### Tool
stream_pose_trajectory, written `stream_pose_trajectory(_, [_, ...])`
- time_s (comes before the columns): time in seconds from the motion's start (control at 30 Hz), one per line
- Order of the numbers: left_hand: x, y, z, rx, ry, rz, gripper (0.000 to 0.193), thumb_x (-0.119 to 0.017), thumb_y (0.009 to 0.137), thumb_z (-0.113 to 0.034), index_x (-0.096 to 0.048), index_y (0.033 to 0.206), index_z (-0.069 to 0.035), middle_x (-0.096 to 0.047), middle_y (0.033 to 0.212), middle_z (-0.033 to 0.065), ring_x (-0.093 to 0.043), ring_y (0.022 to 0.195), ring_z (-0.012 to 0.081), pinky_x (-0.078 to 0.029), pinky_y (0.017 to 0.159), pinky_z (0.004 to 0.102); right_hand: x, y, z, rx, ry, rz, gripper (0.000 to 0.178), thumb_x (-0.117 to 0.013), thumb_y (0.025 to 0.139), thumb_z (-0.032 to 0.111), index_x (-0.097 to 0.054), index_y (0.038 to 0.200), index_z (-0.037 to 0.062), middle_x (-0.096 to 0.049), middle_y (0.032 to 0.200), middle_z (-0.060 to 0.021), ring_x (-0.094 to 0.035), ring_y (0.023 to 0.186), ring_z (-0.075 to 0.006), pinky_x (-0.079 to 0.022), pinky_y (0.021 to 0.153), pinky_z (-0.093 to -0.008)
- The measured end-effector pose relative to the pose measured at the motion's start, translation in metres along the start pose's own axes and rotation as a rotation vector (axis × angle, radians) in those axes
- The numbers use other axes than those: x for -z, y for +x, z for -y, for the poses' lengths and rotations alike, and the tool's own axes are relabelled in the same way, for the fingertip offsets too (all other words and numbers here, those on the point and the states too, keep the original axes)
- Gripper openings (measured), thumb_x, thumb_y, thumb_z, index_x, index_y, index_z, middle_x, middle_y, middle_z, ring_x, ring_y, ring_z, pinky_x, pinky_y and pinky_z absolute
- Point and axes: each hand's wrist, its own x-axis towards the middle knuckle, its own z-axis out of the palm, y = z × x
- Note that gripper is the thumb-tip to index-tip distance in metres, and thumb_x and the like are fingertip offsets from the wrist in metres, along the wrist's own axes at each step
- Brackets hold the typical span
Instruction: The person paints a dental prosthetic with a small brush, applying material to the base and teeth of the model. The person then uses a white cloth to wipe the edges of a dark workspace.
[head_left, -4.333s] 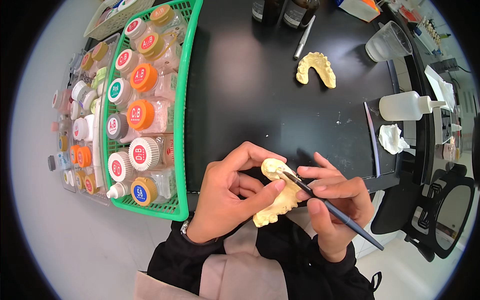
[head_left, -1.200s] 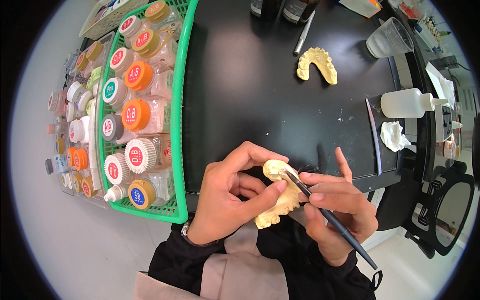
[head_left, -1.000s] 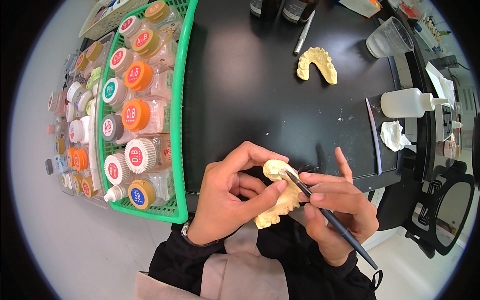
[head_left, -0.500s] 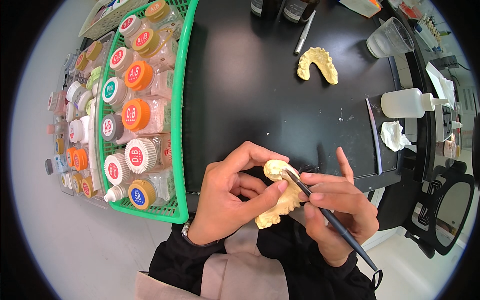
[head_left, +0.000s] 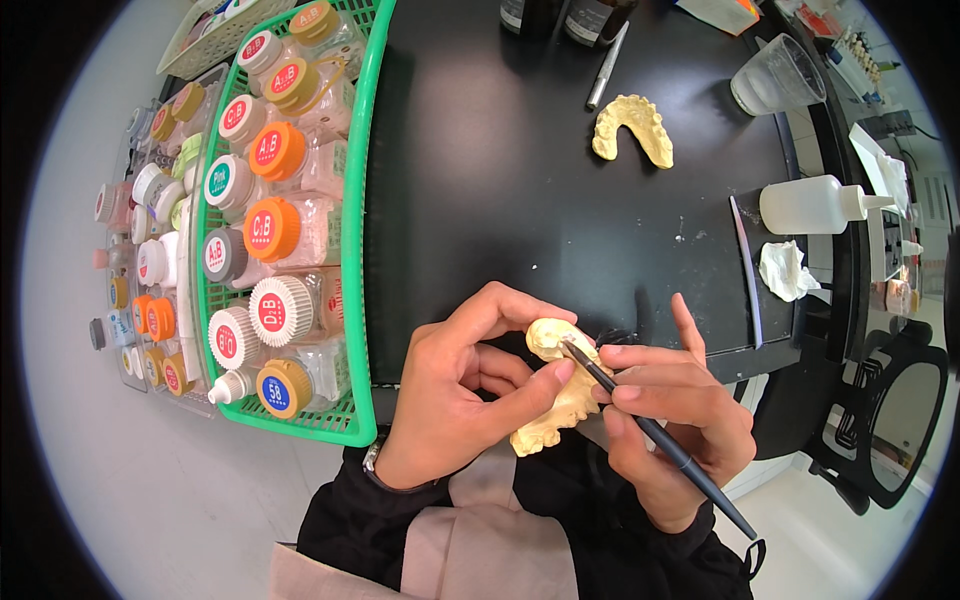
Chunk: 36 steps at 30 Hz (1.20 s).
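Observation:
My left hand (head_left: 445, 390) is closed on a cream-yellow plaster dental model (head_left: 568, 408), pinching it between thumb and fingers. Its teeth edge faces right, and part of it is behind my thumb. With my right hand (head_left: 685, 420) I grip a slim dark brush (head_left: 668, 440) like a pen, little finger raised. The brush's dark tip touches the model's upper end, close to a molar. Whether bristles show there is too small to tell. A second plaster dental model (head_left: 634, 128), horseshoe-shaped, lies farther back on the black tabletop (head_left: 470, 200).
On the left stands a green basket (head_left: 360, 200) of capped jars. Behind are dark bottles (head_left: 597, 20) and a silver pen-like tool (head_left: 607, 65). At right are a clear cup (head_left: 778, 75), white squeeze bottle (head_left: 805, 206), crumpled tissue (head_left: 787, 271) and lilac stick (head_left: 746, 270).
The brush tip has shifted very slightly left on the model. Both hands keep the same grip, and the rest of the scene looks the same.

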Motion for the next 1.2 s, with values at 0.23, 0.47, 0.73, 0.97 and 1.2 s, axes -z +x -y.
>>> stream_pose_trajectory(0.23, [-0.0003, 0.0003, -0.0004, -0.004, 0.001, -0.003, 0.027, -0.063, 0.082, 0.005, -0.052, 0.107, 0.005, -0.067, 0.099, 0.0193, -0.070, 0.083, 0.0180, -0.058, 0.067, 0.0232, 0.0003, 0.0023, 0.0004, -0.007, -0.009, 0.012, 0.015, -0.070, 0.072, 0.001, -0.062, 0.082, 0.0072, -0.069, 0.074, -0.0063, -0.070, 0.087, -0.0283, -0.023, 0.107, -0.0654])
stream_pose_trajectory(0.47, [-0.0005, -0.0001, -0.0006, 0.005, 0.001, -0.002, 0.027, -0.063, 0.082, 0.005, -0.051, 0.107, 0.006, -0.067, 0.100, 0.0194, -0.070, 0.083, 0.0185, -0.058, 0.067, 0.0232, 0.0006, 0.0013, -0.0005, -0.011, 0.004, 0.002, 0.015, -0.069, 0.071, 0.000, -0.063, 0.083, 0.0073, -0.069, 0.073, -0.0067, -0.071, 0.086, -0.0279, -0.023, 0.107, -0.0652])
stream_pose_trajectory(0.73, [-0.0007, 0.0009, -0.0002, -0.002, 0.004, 0.001, 0.027, -0.062, 0.082, 0.005, -0.051, 0.106, 0.005, -0.067, 0.099, 0.0194, -0.070, 0.083, 0.0188, -0.058, 0.068, 0.0242, 0.0024, 0.0012, 0.0024, -0.083, 0.044, -0.014, 0.027, -0.077, 0.061, -0.007, -0.067, 0.081, 0.0095, -0.072, 0.081, -0.0010, -0.071, 0.090, -0.0244, -0.024, 0.108, -0.0629])
stream_pose_trajectory(0.97, [-0.0011, 0.0003, 0.0001, -0.015, 0.012, 0.003, 0.025, -0.061, 0.082, 0.006, -0.051, 0.106, 0.005, -0.068, 0.098, 0.0196, -0.070, 0.083, 0.0194, -0.058, 0.067, 0.0244, 0.0014, 0.0007, 0.0038, -0.104, 0.022, -0.051, 0.017, -0.074, 0.068, 0.000, -0.063, 0.079, 0.0068, -0.071, 0.075, -0.0081, -0.072, 0.084, -0.0252, -0.023, 0.108, -0.0634])
stream_pose_trajectory(1.2, [-0.0003, 0.0006, 0.0019, -0.032, 0.032, 0.013, 0.025, -0.060, 0.082, 0.007, -0.052, 0.105, 0.005, -0.068, 0.098, 0.0196, -0.070, 0.082, 0.0197, -0.058, 0.068, 0.0245, 0.0032, 0.0012, 0.0047, -0.125, 0.026, -0.045, 0.020, -0.075, 0.064, -0.004, -0.065, 0.079, 0.0065, -0.072, 0.080, -0.0099, -0.072, 0.086, -0.0237, -0.022, 0.109, -0.0623])
